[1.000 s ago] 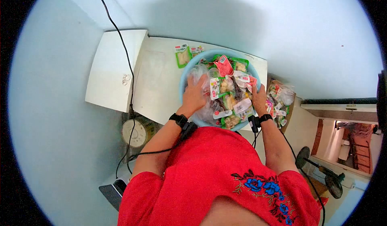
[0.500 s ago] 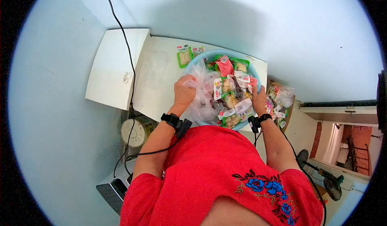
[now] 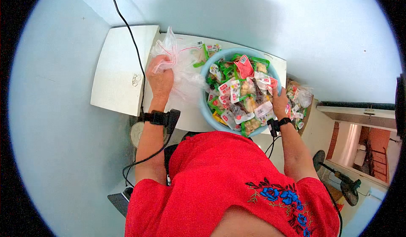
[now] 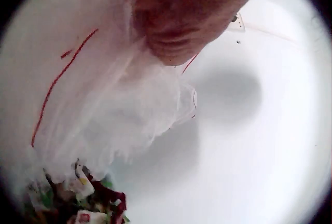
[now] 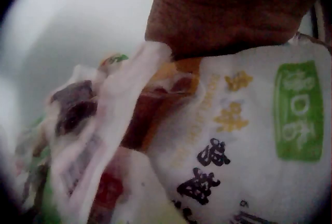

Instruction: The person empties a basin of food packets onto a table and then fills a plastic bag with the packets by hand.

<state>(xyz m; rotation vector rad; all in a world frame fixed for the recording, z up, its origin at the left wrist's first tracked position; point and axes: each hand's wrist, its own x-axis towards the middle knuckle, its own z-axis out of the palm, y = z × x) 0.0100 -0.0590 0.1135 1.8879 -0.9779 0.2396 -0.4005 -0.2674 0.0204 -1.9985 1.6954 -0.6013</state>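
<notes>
My left hand [image 3: 160,80] grips a bunch of clear plastic bags [image 3: 184,67] with thin red lines across them, held over the table to the left of the basin. In the left wrist view the bags [image 4: 119,104] hang below the curled fingers. A light blue basin [image 3: 204,110] is heaped with small sealed snack packets [image 3: 237,95], white, green and red. My right hand [image 3: 280,103] holds the basin's right rim. Close beside it in the right wrist view lies a white packet [image 5: 244,115] with a green label; the fingertips are out of sight there.
Behind the bags, a few packets [image 3: 207,53] lie on the white table [image 3: 186,120]. A white raised panel [image 3: 118,72] stands at the left. Right of the table, a box [image 3: 301,106] holds more packets. Black cables [image 3: 135,46] run down past the left arm.
My left hand has lifted the clear bags out of the basin and carried them left and toward the back, baring the packets beneath. My right hand has stayed at the rim.
</notes>
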